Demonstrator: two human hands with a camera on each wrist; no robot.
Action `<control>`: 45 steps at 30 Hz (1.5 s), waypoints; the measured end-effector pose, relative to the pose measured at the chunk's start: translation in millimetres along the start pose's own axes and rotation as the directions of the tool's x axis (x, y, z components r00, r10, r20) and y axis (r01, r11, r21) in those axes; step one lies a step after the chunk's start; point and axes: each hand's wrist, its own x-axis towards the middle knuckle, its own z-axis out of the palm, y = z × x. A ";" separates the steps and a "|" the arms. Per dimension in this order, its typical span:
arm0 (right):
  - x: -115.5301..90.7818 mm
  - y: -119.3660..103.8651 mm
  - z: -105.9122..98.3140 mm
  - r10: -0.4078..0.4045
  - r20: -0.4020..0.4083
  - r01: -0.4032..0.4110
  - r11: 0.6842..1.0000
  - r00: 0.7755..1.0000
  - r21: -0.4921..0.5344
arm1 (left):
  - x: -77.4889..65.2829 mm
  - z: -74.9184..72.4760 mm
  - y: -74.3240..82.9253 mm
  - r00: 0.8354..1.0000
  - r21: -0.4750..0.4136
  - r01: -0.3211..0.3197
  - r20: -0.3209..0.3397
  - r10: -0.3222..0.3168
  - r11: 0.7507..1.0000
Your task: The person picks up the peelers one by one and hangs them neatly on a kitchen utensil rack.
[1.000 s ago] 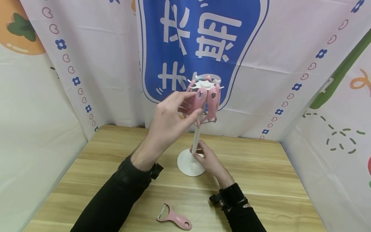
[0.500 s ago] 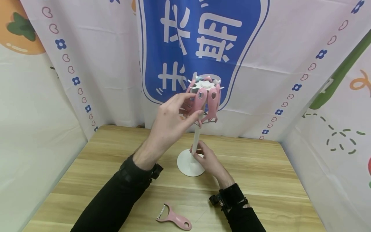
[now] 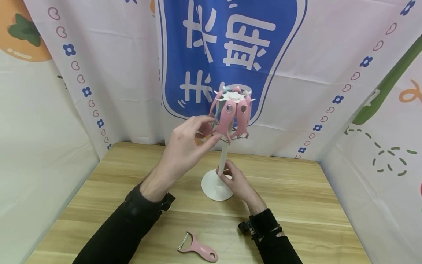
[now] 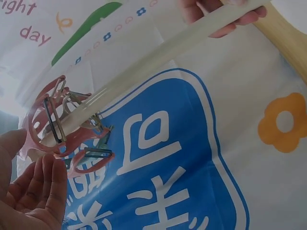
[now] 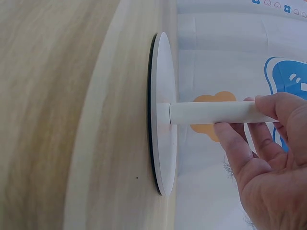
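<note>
A white stand with a round base (image 3: 211,187) stands upright on the table, topped by a white hooked disc (image 3: 234,96). From its hooks hang several peelers, mostly pink. My left hand (image 3: 184,146) is at the lower left of the front pink peeler (image 3: 226,118), fingers relaxed and thumb apart from them, with the thumb tip beside the peeler's head. Low down, my right hand (image 5: 273,153) pinches the white pole (image 5: 216,112) between thumb and fingers just above the base. Another pink peeler (image 3: 202,250) lies on the table nearer to me.
The wood-grain table (image 3: 283,205) ends at a printed white cloth (image 3: 132,91) hanging close behind the stand. More cloth hangs at the left and right sides. A second pink peeler (image 3: 243,115) hangs just right of the front one.
My left hand has slid down and left from the front peeler's handle, and its fingers have loosened. That peeler stays hanging. My right hand keeps its grip on the pole.
</note>
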 end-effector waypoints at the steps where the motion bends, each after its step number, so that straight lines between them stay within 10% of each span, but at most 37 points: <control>1: -0.1 0.6 0.0 -0.004 -0.001 0.004 1.000 1.000 -0.002 | -2.3 -0.1 -1.5 1.000 0.011 -0.002 0.009 0.001 1.000; 12: 0.7 0.4 -0.1 0.011 -0.005 -0.011 1.000 1.000 0.001 | -26.9 1.0 -13.2 0.991 0.077 -0.081 0.117 0.072 0.994; 21: 0.1 -1.7 -0.2 0.020 0.000 -0.020 1.000 1.000 0.018 | -45.8 8.1 -23.8 0.950 0.140 -0.129 0.303 0.082 0.982; 37: -1.4 -2.4 -0.8 0.037 0.006 -0.037 0.999 0.999 -0.008 | -78.0 32.5 -34.9 0.797 0.140 -0.229 0.595 0.102 0.963; 45: -1.6 -0.4 0.0 0.031 0.000 -0.031 0.999 1.000 0.018 | -95.4 45.8 -36.8 0.694 0.113 -0.292 0.708 0.129 0.950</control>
